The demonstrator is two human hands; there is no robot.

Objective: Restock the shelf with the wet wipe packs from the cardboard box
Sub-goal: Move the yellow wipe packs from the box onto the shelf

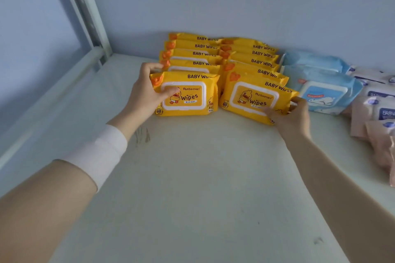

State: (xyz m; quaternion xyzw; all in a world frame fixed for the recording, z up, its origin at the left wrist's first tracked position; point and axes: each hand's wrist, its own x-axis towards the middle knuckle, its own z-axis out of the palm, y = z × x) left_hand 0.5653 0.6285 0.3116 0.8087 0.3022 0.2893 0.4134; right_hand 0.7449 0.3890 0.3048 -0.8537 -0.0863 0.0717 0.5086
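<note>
Two rows of yellow baby wipe packs stand on edge on the white shelf (pixel 192 177), leaning back toward the wall. My left hand (pixel 145 94) grips the left end of the front pack of the left row (pixel 190 96), thumb on its face and fingers behind its top corner. My right hand (pixel 292 115) grips the lower right corner of the front pack of the right row (pixel 254 98), thumb on the face. Several more yellow packs (pixel 192 57) stand behind each front one. The cardboard box is out of view.
Light blue wipe packs (pixel 322 89) stand just right of the yellow rows. Small white and pink packs (pixel 376 117) lie at the far right. A metal shelf upright (pixel 85 10) rises at the back left, and the wall (pixel 235 2) closes the back.
</note>
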